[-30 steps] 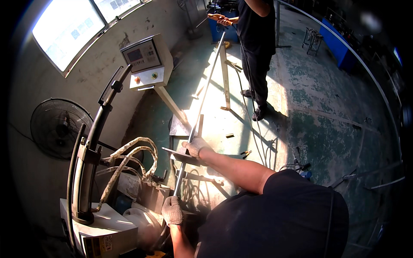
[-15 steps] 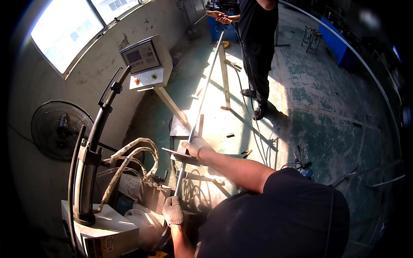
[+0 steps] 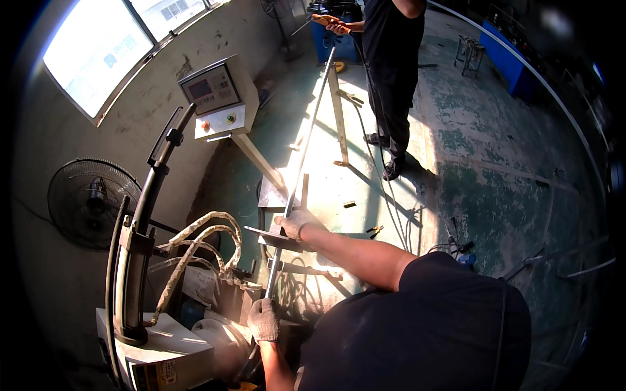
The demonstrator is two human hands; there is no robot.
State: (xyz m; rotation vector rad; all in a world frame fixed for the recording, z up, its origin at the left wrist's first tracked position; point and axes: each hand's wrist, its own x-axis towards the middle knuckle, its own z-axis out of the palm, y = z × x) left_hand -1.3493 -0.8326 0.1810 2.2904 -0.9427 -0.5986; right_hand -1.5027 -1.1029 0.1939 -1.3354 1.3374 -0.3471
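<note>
A long, thin metal rod (image 3: 309, 140) runs away from me, sloping from lower left toward the upper middle. My left hand (image 3: 263, 319), in a grey knitted work glove, is closed round its near end beside the machine. Farther along, my right hand (image 3: 297, 225), in a pale glove, has its fingers closed round the rod, just beyond a flat metal plate (image 3: 272, 234). The rod crosses this plate. An upright metal stand (image 3: 338, 117) is close to the rod's far end. My right hand partly hides the rod where it grips.
At left stand a machine with a dark upright arm (image 3: 140, 244), wrapped hoses (image 3: 190, 260), a control panel (image 3: 212, 91) and a fan (image 3: 94, 201). Another person (image 3: 391, 78) stands beyond, holding an orange-handled tool (image 3: 329, 23); cables (image 3: 385, 176) trail across the floor.
The view has shifted slightly. Both hands keep their grip at about the same places on the rod.
</note>
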